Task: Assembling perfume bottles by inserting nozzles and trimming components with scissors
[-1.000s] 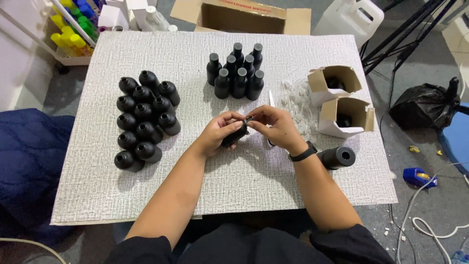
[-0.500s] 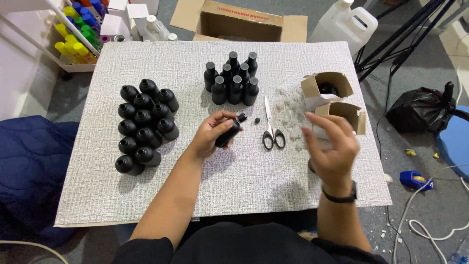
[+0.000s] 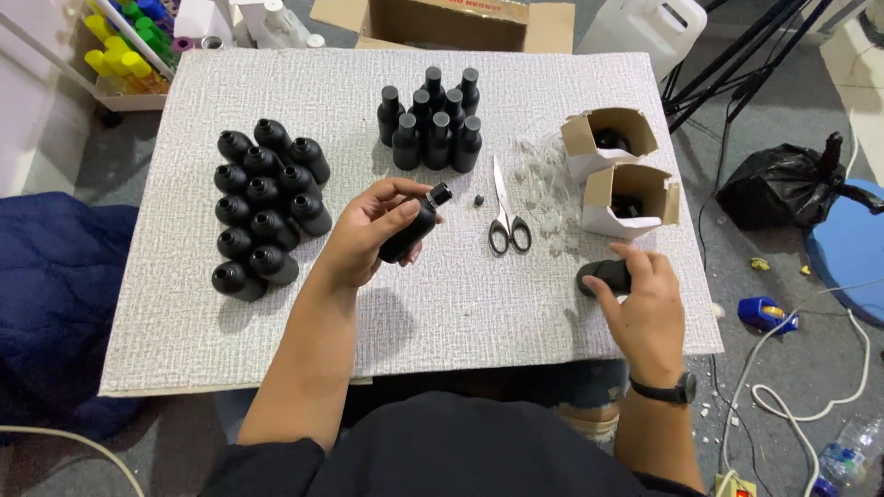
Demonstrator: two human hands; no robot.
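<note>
Near the middle of the frame, my left hand [image 3: 368, 235] grips a small black bottle [image 3: 412, 230], fingers wrapped round its body and thumb across the front. Its long axis runs on a slant, the capped neck pointing to the upper right and the base tucked into my palm at the lower left, held just above the white textured surface [image 3: 460, 313]. At the right, my right hand [image 3: 645, 308] rests on a black cylinder [image 3: 603, 274] lying near the surface's edge; my fingers curl over it, though I cannot tell how firmly they close. Between my hands lie scissors [image 3: 506, 216], blades pointing toward the top of the frame, with a tiny black cap [image 3: 479, 199] just beside them. Upper centre stands a cluster of upright capped bottles [image 3: 433, 124]. To the left lies a group of uncapped black bottles [image 3: 262, 207]. At the right sit two open cardboard boxes [image 3: 617, 170], with clear plastic scraps [image 3: 548, 198] scattered beside them.
</note>
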